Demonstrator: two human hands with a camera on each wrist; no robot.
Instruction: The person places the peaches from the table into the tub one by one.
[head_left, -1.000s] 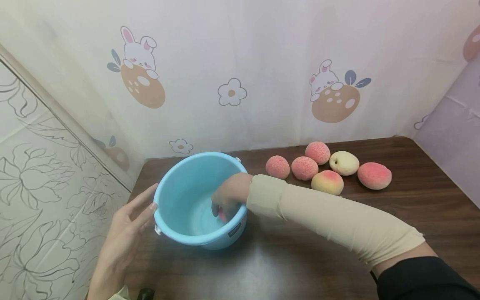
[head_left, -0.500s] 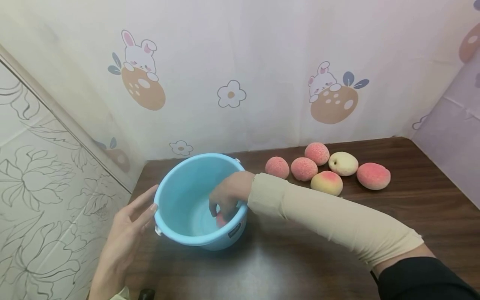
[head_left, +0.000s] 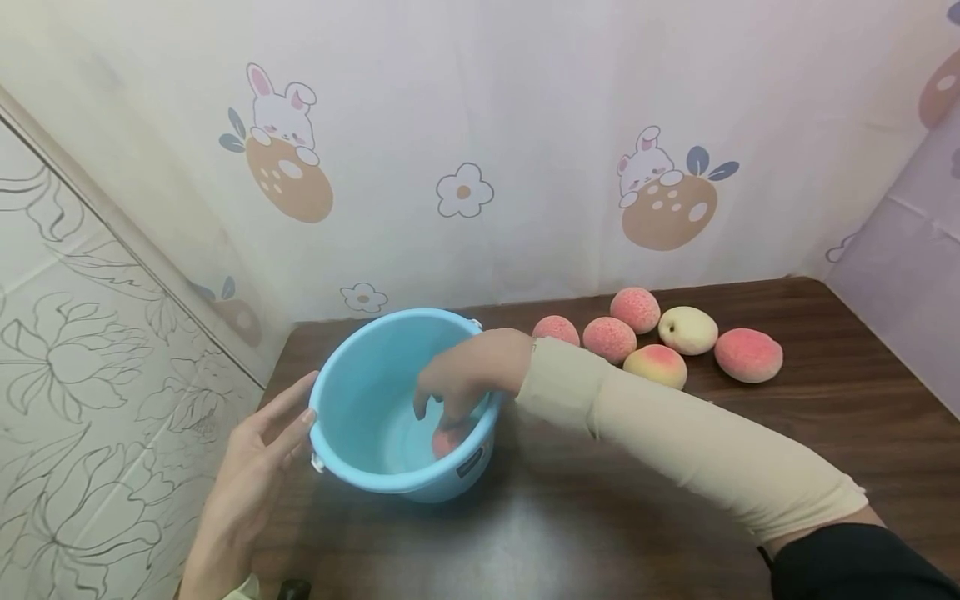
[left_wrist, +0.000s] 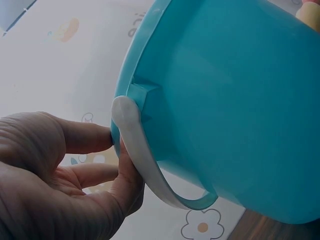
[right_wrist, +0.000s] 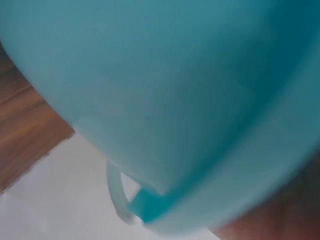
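Note:
A light blue bucket [head_left: 360, 479] stands on the table, with a white handle [left_wrist: 150, 170] hanging at its side. My left hand [head_left: 251, 462] pinches the rim at the left, thumb and fingers on either side of it. Over the right rim my right hand [head_left: 468, 375] reaches into the bucket, fingers loosely bent downward. Just below those fingers a pink peach [head_left: 447, 442] lies near the bottom, partly covered by them. In the right wrist view the bucket's outer wall [right_wrist: 125, 90] fills most of the picture, and only a blurred part of the hand [right_wrist: 270, 220] shows.
To the right on the brown table [head_left: 540, 517] lie several more fruits: pink peaches [head_left: 610, 339], a yellow-pink peach [head_left: 656, 367], a pale yellow fruit [head_left: 688, 330] and a flatter pink one [head_left: 748, 355]. A printed curtain [head_left: 540, 150] hangs behind.
My right hand has risen slightly and shifted right, fingers loosening from the peach, which now shows more at the bucket's bottom. The left hand stays on the rim.

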